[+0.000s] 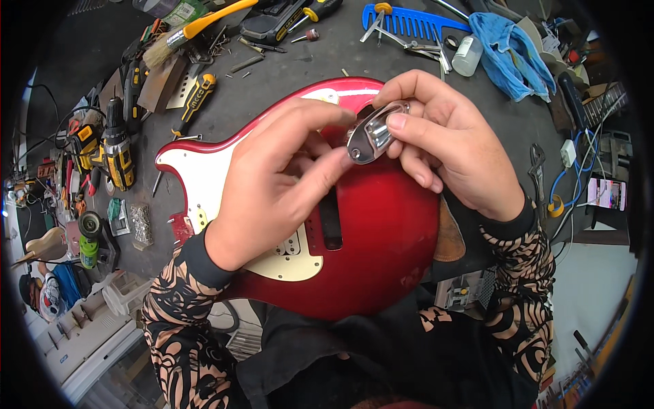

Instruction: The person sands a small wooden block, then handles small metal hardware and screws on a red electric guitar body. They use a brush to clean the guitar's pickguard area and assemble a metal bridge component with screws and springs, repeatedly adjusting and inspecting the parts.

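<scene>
A shiny chrome guitar jack plate (371, 136) is held up over the far edge of a red electric guitar body (388, 211). My right hand (460, 136) pinches its right end, thumb on the recessed face and index finger along the upper edge. The fingers of my left hand (266, 180) close around the plate's left end, the thumb touching its lower tip near a screw hole. What sits behind the plate is mostly hidden by my fingers. A cream pickguard (214, 163) covers the body's left side, partly under my left hand. A dark rectangular cavity (332, 221) shows beside it.
Left of the guitar lie a yellow-handled screwdriver (194, 102), a cordless drill (117, 146) and a bag of screws (141, 225). Along the back are a brush (194, 31), a blue comb (412, 26) and a blue cloth (511, 54). An adjustable wrench (537, 174) lies at right.
</scene>
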`<state>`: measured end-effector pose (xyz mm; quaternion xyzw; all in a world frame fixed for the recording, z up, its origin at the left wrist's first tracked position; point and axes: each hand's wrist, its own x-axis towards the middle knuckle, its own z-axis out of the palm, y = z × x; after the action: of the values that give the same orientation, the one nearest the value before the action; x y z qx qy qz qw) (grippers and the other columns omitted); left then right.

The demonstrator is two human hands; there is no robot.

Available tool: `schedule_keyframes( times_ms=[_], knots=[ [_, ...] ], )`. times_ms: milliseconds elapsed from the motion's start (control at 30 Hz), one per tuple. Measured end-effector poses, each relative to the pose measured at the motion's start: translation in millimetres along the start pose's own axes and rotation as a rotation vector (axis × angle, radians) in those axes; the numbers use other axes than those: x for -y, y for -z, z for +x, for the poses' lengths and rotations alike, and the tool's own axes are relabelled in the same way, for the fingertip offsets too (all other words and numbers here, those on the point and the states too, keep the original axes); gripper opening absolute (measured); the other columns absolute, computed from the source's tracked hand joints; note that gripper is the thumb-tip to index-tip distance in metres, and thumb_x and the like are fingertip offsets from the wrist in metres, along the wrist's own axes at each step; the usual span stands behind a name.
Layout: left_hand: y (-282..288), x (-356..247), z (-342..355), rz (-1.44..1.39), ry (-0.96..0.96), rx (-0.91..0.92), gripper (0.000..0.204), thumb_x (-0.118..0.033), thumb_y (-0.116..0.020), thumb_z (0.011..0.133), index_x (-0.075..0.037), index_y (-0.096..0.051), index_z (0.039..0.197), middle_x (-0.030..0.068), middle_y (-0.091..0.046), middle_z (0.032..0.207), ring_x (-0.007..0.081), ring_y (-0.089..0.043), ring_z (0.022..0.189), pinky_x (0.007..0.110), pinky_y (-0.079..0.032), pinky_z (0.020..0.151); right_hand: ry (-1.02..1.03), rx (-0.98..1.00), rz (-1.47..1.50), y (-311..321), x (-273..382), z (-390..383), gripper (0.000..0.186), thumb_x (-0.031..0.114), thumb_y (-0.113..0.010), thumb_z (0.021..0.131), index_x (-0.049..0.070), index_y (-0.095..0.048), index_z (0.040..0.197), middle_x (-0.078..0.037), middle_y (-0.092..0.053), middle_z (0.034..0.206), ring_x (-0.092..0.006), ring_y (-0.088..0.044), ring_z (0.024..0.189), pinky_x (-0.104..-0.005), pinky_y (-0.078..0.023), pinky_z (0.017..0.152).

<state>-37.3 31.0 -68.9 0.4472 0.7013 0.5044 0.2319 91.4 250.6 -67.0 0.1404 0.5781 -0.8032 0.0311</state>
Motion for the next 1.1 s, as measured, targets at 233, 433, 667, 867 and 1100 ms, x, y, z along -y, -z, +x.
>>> schedule_keyframes(
  times_ms=[233, 433, 667, 867, 1100],
  knots=[
    [0, 3, 4, -0.011, -0.033, -0.014, 0.021, 0.005, -0.071, 0.101, 0.002, -0.072, 0.122, 0.0082, -0.072, 0.107, 0.0136, -0.071, 0.088, 0.026, -0.058, 0.075, -0.045, 0.075, 0.087, -6, -1, -4, 0.027, 0.016, -0.061, 0.114, -0.002, -0.054, 0.134, -0.007, -0.07, 0.093, -0.005, -0.061, 0.055, -0.0187, -0.044, 0.046],
    [-6, -9, 0, -0.263, 0.169, -0.019, 0.019, -0.003, -0.071, 0.107, 0.005, -0.07, 0.125, 0.0085, -0.077, 0.107, 0.0132, -0.074, 0.089, 0.026, -0.062, 0.077, -0.026, 0.08, 0.127, -15, -6, -10, 0.025, 0.017, -0.059, 0.116, -0.001, -0.053, 0.131, -0.008, -0.069, 0.088, -0.0063, -0.061, 0.054, -0.0196, -0.043, 0.046],
    [-3, -12, 2, -0.518, 0.264, -0.024, 0.021, -0.004, -0.072, 0.107, 0.009, -0.071, 0.124, 0.0139, -0.079, 0.104, 0.0167, -0.078, 0.085, 0.028, -0.064, 0.075, 0.037, 0.037, 0.137, -23, -11, -13, 0.019, 0.014, -0.059, 0.115, 0.002, -0.053, 0.13, -0.005, -0.064, 0.087, -0.0052, -0.052, 0.058, -0.0199, -0.04, 0.054],
    [-1, -12, 2, -0.529, 0.318, -0.03, 0.018, -0.002, -0.072, 0.106, 0.008, -0.072, 0.121, 0.0132, -0.079, 0.101, 0.0167, -0.077, 0.081, 0.028, -0.063, 0.071, 0.109, 0.017, 0.092, -30, -14, -13, 0.015, 0.008, -0.06, 0.114, 0.005, -0.053, 0.126, 0.0, -0.06, 0.094, -0.0054, -0.054, 0.08, -0.0242, -0.045, 0.07],
    [9, -19, 5, -0.696, 0.474, 0.033, 0.02, -0.012, -0.073, 0.108, 0.006, -0.073, 0.117, 0.0095, -0.077, 0.095, 0.013, -0.075, 0.073, 0.026, -0.061, 0.063, 0.278, 0.02, 0.004, -36, -22, -8, 0.02, 0.013, -0.061, 0.114, 0.004, -0.051, 0.128, -0.002, -0.06, 0.094, -0.0038, -0.051, 0.08, -0.0201, -0.039, 0.065]
  ],
)
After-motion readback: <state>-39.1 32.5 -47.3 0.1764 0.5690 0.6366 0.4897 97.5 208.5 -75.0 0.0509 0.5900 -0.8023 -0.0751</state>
